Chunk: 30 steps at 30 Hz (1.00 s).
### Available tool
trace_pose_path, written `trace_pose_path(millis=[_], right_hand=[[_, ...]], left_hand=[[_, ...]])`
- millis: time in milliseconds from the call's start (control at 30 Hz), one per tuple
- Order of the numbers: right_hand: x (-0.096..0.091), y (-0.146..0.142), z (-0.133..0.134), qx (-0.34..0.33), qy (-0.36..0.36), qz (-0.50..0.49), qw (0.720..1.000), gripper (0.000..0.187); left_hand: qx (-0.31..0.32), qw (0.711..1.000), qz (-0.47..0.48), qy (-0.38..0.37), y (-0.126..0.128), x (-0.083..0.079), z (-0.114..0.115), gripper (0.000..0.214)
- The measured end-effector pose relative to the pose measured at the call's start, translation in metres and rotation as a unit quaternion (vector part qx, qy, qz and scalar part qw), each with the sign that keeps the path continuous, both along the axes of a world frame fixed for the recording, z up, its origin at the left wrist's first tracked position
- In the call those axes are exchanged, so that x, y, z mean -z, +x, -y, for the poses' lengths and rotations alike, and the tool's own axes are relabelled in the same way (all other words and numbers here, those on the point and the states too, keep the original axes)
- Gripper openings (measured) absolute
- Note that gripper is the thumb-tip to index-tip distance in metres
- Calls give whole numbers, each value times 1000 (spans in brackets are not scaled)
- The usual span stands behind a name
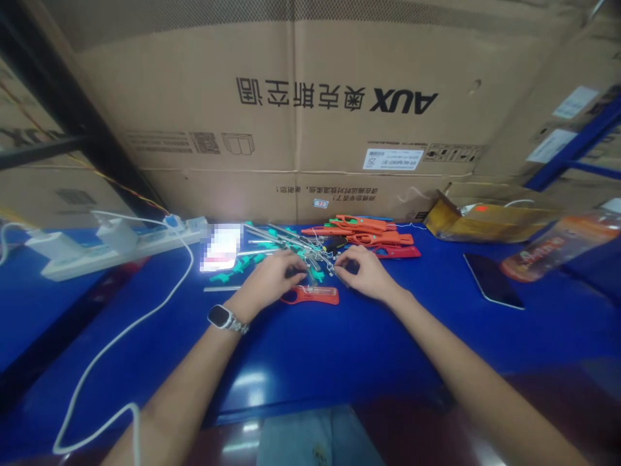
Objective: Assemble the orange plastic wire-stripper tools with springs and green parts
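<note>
In the head view my left hand (272,278), with a watch (220,316) on its wrist, is closed in a pinch. A small part lies at its fingertips, too small to name. My right hand (363,275) faces it, its thumb and forefinger pressed together near thin white wires with small connectors; what they grip, if anything, is unclear. Just below the left fingertips lies a red plastic casing half (317,296) shaped like a lighter's body. Behind both hands spreads a pile of metal tubes (286,237) and green plastic pieces (250,261).
Orange casings (373,238) are stacked behind my right hand, beside a black-and-yellow tool handle (334,244). A power strip (121,249) with a white cable (121,331) lies left. Right are a phone (492,279), a bottle (557,246) and an opened box (490,213). Large cartons (310,136) stand behind.
</note>
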State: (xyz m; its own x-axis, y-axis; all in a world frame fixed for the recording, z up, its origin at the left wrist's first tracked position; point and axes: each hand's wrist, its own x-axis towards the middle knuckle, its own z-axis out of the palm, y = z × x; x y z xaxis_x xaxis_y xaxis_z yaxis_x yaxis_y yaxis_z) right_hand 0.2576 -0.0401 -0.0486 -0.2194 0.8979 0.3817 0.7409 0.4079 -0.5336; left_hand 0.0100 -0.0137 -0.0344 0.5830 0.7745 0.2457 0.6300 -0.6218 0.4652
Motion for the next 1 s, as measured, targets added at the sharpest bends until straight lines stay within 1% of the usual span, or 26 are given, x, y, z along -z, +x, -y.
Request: trace_pose_path(millis=[100,167,267,367,433,500,600,667,800,1000], right_hand=[[3,-6,3,17,1,39,999,7],[3,-8,2,24,-3,45,999,8],[3,-3,1,17,-15,16,1000,9],[4,5,0,28,-37,-27,999,9],[4,7,-1,37,-41,-25,998,6],[4,5,-3,40,-38,-2,998,6],[1,-3,-10,65,-43,32,996,11],[-3,-8,-15,81,-65,50,993,11],[-12,-12,-25,88,-117,72,987,8],[-15,-15,-33,88,-131,65,985,11]], left_hand=[[-6,1000,-20,3,3,1,2,10],[-10,1000,-23,5,1,2,2,11],[-10,1000,-25,14,-1,4,0,11],[-21,999,-29,29,-1,6,-1,11],[-29,998,-28,47,1,6,1,17],[-25,997,-21,72,4,6,3,26],[4,995,-30,99,8,9,3,31],[19,993,-47,102,10,11,3,31],[22,993,-55,97,9,12,1,32],[20,995,-41,91,7,8,1,29]])
